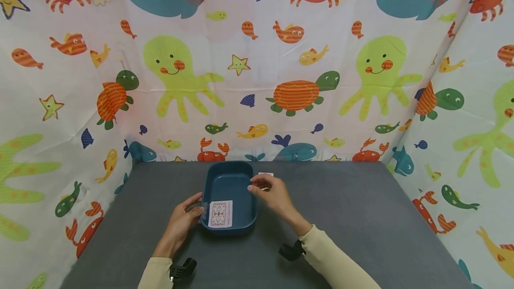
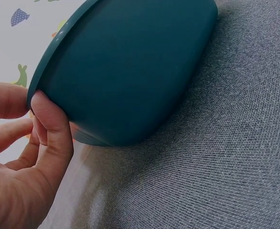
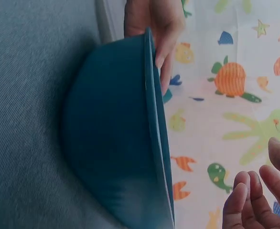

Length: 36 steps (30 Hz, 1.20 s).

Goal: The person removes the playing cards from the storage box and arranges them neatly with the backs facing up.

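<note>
A dark blue rectangular plastic tub [image 1: 237,193] with rounded corners stands on the grey table. Inside, at its near left, lies a deck of playing cards [image 1: 220,214] with patterned backs. My left hand [image 1: 181,224] pinches the tub's left rim; the left wrist view shows fingers on both sides of the rim [image 2: 49,55]. Over the right rim hovers my right hand [image 1: 277,196], its fingers loosely bent. In the right wrist view, nothing shows between the thumb and fingers [image 3: 259,200]. Just beyond that hand lies a white card [image 1: 266,174], partly hidden by it.
A grey cloth-covered surface [image 1: 341,217] extends around the tub. Behind and at both sides hangs a white curtain [image 1: 257,133] printed with sea animals. Each wrist wears a black strap [image 1: 292,251].
</note>
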### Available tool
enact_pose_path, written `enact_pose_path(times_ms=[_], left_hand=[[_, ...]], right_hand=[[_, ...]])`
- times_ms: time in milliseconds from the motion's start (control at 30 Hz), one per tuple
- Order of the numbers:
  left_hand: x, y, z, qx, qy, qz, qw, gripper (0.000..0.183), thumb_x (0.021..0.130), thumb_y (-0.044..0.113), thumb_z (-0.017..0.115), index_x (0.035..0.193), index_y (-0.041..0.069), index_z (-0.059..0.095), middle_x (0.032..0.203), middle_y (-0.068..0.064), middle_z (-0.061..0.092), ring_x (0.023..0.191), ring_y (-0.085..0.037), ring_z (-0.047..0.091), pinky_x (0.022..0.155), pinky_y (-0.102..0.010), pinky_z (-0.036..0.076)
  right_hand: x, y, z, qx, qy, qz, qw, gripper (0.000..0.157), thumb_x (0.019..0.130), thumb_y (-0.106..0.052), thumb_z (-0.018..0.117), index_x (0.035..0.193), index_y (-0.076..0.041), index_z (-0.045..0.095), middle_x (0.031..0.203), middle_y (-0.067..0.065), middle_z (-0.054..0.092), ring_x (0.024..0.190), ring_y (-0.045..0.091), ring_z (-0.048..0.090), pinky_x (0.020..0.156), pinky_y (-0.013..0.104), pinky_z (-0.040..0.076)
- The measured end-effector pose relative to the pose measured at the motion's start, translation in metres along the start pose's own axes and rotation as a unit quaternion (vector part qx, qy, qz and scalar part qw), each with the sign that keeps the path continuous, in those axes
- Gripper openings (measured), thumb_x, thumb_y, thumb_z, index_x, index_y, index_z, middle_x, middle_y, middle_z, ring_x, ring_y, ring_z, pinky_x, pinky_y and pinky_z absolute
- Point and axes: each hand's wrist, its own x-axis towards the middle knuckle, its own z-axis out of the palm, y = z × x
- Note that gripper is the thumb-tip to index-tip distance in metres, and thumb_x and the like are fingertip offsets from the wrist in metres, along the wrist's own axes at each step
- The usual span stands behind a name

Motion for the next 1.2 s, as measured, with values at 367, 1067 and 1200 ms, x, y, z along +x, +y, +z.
enact_pose_path(times_ms=[367, 1067, 1200], left_hand=[[-0.002, 0.002, 0.0, -0.005, -0.002, 0.005, 1.0, 0.051, 0.097, 0.007, 0.055, 0.146, 0.015, 0.045, 0.145, -0.011, 0.044, 0.111, -0.028, 0.055, 0.08, -0.03, 0.051], [-0.001, 0.003, 0.0, -0.018, -0.01, 0.008, 0.9997, 0.051, 0.097, 0.004, 0.054, 0.146, 0.012, 0.044, 0.144, -0.013, 0.044, 0.113, -0.031, 0.056, 0.079, -0.031, 0.053], [-0.001, 0.002, 0.001, -0.019, -0.012, 0.007, 0.9997, 0.051, 0.097, 0.004, 0.053, 0.147, 0.012, 0.044, 0.145, -0.014, 0.044, 0.114, -0.032, 0.055, 0.078, -0.03, 0.053]], right_hand=[[0.005, -0.015, 0.027, -0.019, -0.066, -0.001, 0.998, 0.024, 0.088, -0.03, 0.073, 0.109, -0.02, 0.07, 0.1, -0.002, 0.071, 0.089, 0.011, 0.064, 0.08, 0.026, 0.052], [0.025, -0.003, 0.075, -0.052, -0.125, 0.046, 0.99, 0.034, 0.084, -0.027, 0.078, 0.116, -0.017, 0.07, 0.11, 0.013, 0.069, 0.09, 0.012, 0.061, 0.08, 0.029, 0.05], [0.027, 0.001, 0.081, -0.06, -0.127, 0.064, 0.988, 0.035, 0.082, -0.026, 0.08, 0.115, -0.017, 0.07, 0.109, 0.011, 0.068, 0.089, 0.013, 0.06, 0.079, 0.031, 0.051]])
